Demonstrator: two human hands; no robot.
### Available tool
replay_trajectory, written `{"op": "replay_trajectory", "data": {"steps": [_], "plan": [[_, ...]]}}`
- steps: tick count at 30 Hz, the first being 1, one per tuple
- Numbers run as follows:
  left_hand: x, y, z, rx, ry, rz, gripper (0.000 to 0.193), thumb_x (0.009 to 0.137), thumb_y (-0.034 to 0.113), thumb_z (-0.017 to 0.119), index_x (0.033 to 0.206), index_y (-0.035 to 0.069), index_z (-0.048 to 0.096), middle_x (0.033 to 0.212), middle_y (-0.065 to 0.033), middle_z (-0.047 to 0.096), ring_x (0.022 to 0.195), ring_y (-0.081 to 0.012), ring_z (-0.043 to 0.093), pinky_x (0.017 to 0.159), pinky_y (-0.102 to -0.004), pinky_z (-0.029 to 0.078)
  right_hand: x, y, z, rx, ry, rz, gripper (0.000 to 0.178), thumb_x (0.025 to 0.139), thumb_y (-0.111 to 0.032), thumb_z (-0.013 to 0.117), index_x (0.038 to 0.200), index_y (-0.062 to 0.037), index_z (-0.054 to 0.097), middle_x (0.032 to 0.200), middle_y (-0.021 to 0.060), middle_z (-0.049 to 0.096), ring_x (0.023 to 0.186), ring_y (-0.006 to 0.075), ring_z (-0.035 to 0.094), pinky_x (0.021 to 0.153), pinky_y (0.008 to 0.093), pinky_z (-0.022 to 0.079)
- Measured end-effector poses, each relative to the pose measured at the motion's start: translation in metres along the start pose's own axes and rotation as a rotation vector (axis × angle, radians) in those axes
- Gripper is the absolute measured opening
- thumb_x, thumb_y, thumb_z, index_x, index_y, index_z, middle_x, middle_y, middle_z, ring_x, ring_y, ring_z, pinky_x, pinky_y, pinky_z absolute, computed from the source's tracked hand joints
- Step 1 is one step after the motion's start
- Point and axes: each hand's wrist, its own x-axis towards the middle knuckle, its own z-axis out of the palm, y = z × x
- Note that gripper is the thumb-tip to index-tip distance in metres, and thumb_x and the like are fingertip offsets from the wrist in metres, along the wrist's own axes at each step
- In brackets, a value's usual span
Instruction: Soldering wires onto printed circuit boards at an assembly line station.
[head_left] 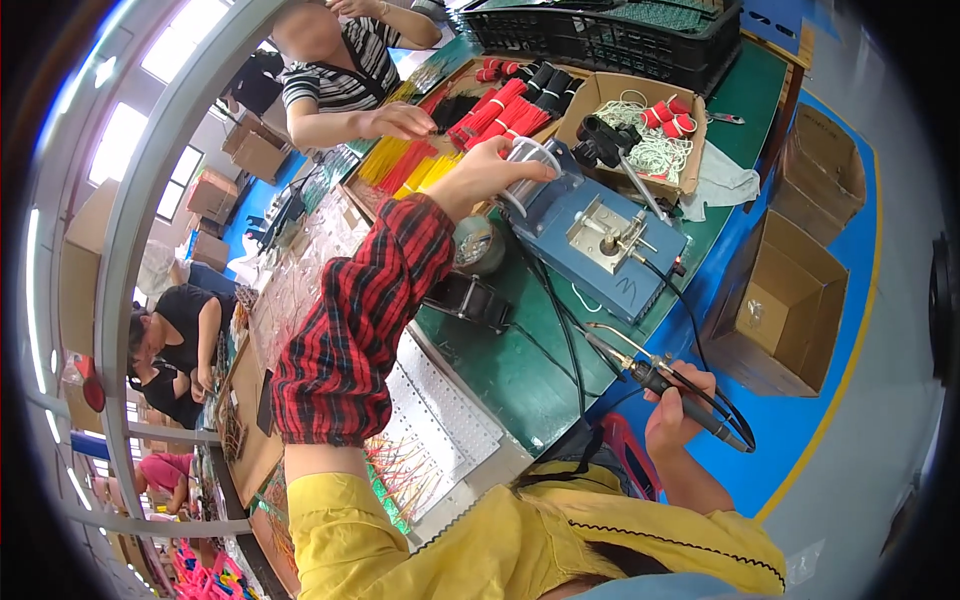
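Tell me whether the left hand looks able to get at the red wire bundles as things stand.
Probably yes: the red wire bundles lie just beyond the left hand, with nothing visible standing between. Its fingers are at the white ring, though; any grip there would need releasing.

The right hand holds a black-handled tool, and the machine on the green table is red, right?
No: the machine is blue, as the head view shows. The right hand does hold the black-handled tool, and the table is green.
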Motion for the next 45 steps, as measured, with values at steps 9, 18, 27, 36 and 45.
{"op": "replay_trajectory", "data": {"steps": [9,18,27,36,45], "plan": [[0.018,0.012,-0.007,0.132,-0.133,0.087,0.059,0.054,0.028,0.074,0.103,0.001,0.056,0.09,-0.01,0.06,0.078,-0.0179,0.059,0.069,-0.027,0.048,0.003,-0.002,0.009,0.013,0.028,0.002,0.021,0.077,-0.017,0.057,0.085,-0.0027,0.043,0.068,0.0075,0.047,0.051,0.0124,0.042,0.045,0.0248,0.039],[0.022,0.005,-0.088,-0.054,0.244,0.066,0.048,0.06,0.025,0.074,0.098,0.001,0.056,0.08,-0.0092,0.061,0.065,-0.0166,0.06,0.057,-0.0281,0.049,0.004,0.001,0.009,0.019,-0.055,0.006,0.02,0.077,-0.015,0.053,0.087,-0.0018,0.042,0.072,0.0085,0.046,0.051,0.0128,0.042,0.046,0.0253,0.04],[-0.019,-0.028,-0.139,-0.094,0.025,-0.038,0.042,0.077,0.02,0.064,0.114,0.007,0.049,0.095,-0.0093,0.06,0.071,-0.0166,0.063,0.064,-0.0271,0.053,0.007,0.019,0.008,-0.121,0.084,-0.058,0.03,0.076,-0.021,0.05,0.096,0.0008,0.044,0.078,0.0102,0.051,0.047,0.0141,0.045,0.05,0.0248,0.042],[-0.066,-0.037,-0.172,0.221,-0.173,-0.513,0.049,0.065,0.016,0.07,0.109,0.002,0.055,0.103,-0.0114,0.06,0.089,-0.0189,0.058,0.079,-0.0291,0.045,0.001,0.018,0.016,-0.079,0.011,-0.019,0.031,0.077,-0.022,0.052,0.098,-0.0003,0.045,0.074,0.0087,0.049,0.051,0.0136,0.044,0.046,0.0249,0.039],[-0.081,-0.049,-0.201,0.565,-0.308,-0.645,0.062,0.062,0.014,0.072,0.119,0.013,0.049,0.099,-0.0065,0.058,0.09,-0.0212,0.058,0.077,-0.0331,0.047,-0.002,0.023,0.015,-0.12,0.017,-0.004,0.031,0.076,-0.02,0.051,0.099,0.0001,0.044,0.087,0.0118,0.05,0.054,0.016,0.049,0.042,0.0215,0.041]]}}
